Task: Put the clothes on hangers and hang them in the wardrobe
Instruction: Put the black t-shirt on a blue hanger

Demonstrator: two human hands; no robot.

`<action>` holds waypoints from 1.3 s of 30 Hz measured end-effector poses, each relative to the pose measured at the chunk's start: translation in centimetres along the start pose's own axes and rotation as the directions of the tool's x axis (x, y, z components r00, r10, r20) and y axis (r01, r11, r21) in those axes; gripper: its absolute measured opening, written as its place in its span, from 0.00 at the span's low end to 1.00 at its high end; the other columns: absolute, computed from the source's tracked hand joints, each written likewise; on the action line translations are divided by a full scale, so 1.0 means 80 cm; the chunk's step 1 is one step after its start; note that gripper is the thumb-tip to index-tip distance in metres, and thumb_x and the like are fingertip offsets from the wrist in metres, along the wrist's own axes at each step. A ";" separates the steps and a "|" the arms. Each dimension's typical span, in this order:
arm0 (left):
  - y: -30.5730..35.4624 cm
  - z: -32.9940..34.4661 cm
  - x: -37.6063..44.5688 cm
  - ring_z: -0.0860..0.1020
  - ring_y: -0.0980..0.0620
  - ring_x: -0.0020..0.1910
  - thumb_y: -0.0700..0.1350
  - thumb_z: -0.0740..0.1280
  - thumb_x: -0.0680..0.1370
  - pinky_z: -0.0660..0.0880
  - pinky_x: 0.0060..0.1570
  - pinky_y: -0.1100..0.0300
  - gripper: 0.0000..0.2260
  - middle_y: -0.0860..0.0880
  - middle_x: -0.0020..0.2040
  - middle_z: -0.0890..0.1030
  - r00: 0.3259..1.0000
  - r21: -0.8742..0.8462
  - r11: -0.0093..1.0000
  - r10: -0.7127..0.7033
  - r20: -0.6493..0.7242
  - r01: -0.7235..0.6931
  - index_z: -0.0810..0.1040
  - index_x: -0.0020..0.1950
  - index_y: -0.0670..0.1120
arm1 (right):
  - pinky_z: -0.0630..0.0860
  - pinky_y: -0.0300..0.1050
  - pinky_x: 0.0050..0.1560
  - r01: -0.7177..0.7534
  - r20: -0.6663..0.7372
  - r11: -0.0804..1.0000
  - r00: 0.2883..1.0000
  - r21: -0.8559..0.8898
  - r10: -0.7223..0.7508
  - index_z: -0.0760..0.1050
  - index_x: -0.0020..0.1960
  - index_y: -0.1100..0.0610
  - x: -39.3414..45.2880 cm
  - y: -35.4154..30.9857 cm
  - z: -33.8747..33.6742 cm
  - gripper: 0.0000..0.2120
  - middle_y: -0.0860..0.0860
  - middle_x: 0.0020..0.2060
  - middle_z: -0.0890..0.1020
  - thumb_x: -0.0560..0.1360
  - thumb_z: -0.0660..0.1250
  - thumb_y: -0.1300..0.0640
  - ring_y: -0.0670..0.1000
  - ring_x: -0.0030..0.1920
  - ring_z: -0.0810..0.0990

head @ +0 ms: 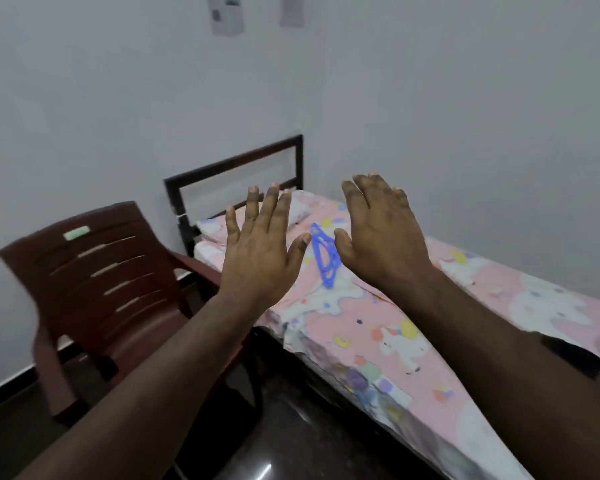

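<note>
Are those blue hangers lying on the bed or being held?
Lying on the bed: the blue hangers rest on the sheet, seen between the open left hand and right hand.

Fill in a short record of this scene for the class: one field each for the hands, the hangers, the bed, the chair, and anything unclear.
left hand: raised, fingers straight and spread, holding nothing
right hand: raised, fingers straight, holding nothing
blue hangers: lying on the bed, between the two hands in view; count unclear
bed: pink unicorn-print sheet, dark headboard frame against the wall
chair: brown plastic, left of the bed
dark item: on the bed by the right forearm, too hidden to identify
wardrobe: not in view
</note>
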State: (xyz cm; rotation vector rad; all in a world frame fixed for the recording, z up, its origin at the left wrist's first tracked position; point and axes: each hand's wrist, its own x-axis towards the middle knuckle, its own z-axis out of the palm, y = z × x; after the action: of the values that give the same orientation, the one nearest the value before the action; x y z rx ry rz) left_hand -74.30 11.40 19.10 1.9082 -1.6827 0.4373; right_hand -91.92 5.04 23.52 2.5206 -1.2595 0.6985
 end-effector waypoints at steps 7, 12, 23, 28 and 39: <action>0.094 0.111 0.036 0.45 0.46 0.82 0.60 0.52 0.84 0.43 0.78 0.40 0.30 0.49 0.83 0.52 0.981 -0.135 0.981 0.154 0.121 -0.137 0.55 0.82 0.47 | 0.58 0.60 0.75 -0.212 0.060 0.975 0.975 -0.067 0.216 0.61 0.77 0.61 -0.040 0.120 0.040 0.32 0.58 0.76 0.65 0.77 0.64 0.51 0.59 0.78 0.59; 0.134 0.199 0.059 0.46 0.45 0.82 0.59 0.55 0.84 0.46 0.78 0.38 0.29 0.49 0.82 0.54 0.947 -0.199 0.958 0.246 0.207 -0.205 0.57 0.82 0.46 | 0.57 0.60 0.76 -0.316 0.147 0.942 0.932 -0.112 0.330 0.60 0.78 0.60 -0.055 0.176 0.095 0.33 0.57 0.76 0.64 0.77 0.63 0.49 0.58 0.78 0.58; 0.189 0.406 0.114 0.49 0.44 0.82 0.58 0.54 0.84 0.45 0.77 0.39 0.28 0.48 0.81 0.58 0.769 -0.317 0.875 0.477 0.425 -0.367 0.60 0.81 0.46 | 0.54 0.60 0.77 -0.597 0.379 0.788 0.702 -0.150 0.604 0.60 0.78 0.58 -0.068 0.280 0.241 0.30 0.54 0.76 0.66 0.78 0.61 0.52 0.54 0.77 0.59; 0.235 0.477 0.114 0.51 0.45 0.81 0.54 0.55 0.85 0.46 0.77 0.41 0.24 0.49 0.81 0.59 0.627 -0.379 0.826 0.564 0.538 -0.418 0.61 0.80 0.48 | 0.65 0.54 0.70 -0.749 0.464 0.636 0.503 -0.187 0.729 0.67 0.73 0.57 -0.109 0.339 0.265 0.25 0.54 0.66 0.76 0.77 0.62 0.53 0.56 0.67 0.73; 0.428 0.609 0.102 0.78 0.45 0.53 0.44 0.60 0.82 0.76 0.49 0.53 0.11 0.45 0.52 0.81 0.431 -0.532 0.819 0.567 0.702 -0.212 0.82 0.54 0.44 | 0.73 0.43 0.39 -0.995 0.448 0.039 -0.009 -0.097 0.894 0.74 0.34 0.54 -0.264 0.554 0.286 0.11 0.50 0.33 0.80 0.75 0.63 0.58 0.57 0.40 0.80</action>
State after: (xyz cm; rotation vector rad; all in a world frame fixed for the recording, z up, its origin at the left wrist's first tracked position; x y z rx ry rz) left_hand -112.17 -26.32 -8.45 1.4402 -2.6251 -0.7946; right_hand -131.15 -16.47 -6.98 1.4079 -3.3835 0.4971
